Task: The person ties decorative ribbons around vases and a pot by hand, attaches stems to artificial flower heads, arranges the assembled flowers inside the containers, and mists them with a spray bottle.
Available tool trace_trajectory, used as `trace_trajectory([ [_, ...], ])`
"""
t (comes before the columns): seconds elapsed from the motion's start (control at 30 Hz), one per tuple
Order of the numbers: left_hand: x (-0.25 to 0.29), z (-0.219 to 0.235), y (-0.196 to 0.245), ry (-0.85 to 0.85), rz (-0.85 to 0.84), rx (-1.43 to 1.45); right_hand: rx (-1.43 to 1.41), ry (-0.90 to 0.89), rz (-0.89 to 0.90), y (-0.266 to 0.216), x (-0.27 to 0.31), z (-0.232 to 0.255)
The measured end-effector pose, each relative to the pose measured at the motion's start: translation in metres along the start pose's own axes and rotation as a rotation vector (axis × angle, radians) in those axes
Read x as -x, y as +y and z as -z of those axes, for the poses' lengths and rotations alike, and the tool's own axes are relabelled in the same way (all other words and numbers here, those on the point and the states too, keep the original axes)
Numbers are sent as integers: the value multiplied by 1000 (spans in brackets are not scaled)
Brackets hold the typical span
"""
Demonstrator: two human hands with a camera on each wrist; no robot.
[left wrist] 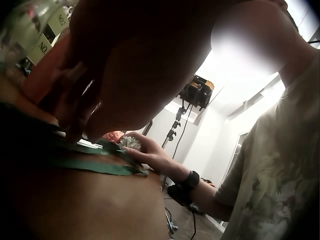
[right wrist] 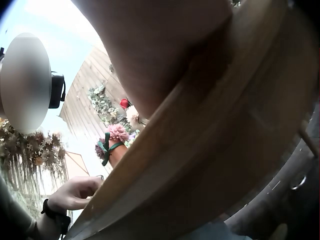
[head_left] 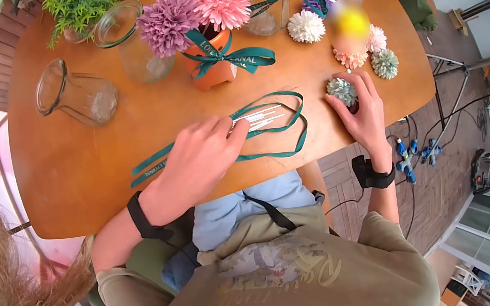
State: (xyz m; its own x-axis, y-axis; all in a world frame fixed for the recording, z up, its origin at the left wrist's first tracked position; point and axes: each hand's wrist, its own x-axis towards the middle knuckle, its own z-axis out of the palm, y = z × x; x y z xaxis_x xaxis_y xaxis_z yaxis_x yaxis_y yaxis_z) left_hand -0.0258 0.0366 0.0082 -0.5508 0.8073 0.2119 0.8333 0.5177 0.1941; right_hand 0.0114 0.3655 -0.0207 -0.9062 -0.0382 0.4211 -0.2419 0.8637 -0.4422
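Note:
On the table, my left hand (head_left: 194, 161) is over several thin white sticks (head_left: 260, 118), its thumb and fingers pinching at their near ends. The sticks lie on a dark green printed ribbon (head_left: 303, 133), which loops around them. The left fingertips are partly hidden by the hand itself in the head view. Near the right edge, my right hand (head_left: 364, 108) holds a grey-green pompom flower head (head_left: 342, 91) between thumb and fingers. The same flower head (left wrist: 131, 143) shows in the left wrist view, low over the tabletop.
An orange pot (head_left: 215, 73) with purple and pink flowers and a green bow stands mid-table. To its left are a glass vase (head_left: 77, 97) and a glass jar (head_left: 144, 56). Loose flower heads, including a white one (head_left: 306, 27) and a grey-green one (head_left: 385, 64), lie at right.

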Motion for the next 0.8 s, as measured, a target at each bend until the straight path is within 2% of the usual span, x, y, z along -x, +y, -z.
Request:
trace_trajectory([
  [0.07,-1,-6,0,-69,-1,3,8,24,-50,1,1,-3],
  [0.2,-3,-12,0,-58,-33,6,7,23,-67,0,2,-3],
  [0.37,-5,-9,-2,-147,4,13,-14,41,-47,1,3,-4],
  [0.47,-8,-6,-1,-137,14,51,-10,30,-66,0,5,-4],
  [0.6,-10,-3,3,-126,-8,-4,-7,40,-51,1,5,-5],
  [0.8,-16,-1,8,-221,24,-81,0,28,-65,-1,5,-4],
])
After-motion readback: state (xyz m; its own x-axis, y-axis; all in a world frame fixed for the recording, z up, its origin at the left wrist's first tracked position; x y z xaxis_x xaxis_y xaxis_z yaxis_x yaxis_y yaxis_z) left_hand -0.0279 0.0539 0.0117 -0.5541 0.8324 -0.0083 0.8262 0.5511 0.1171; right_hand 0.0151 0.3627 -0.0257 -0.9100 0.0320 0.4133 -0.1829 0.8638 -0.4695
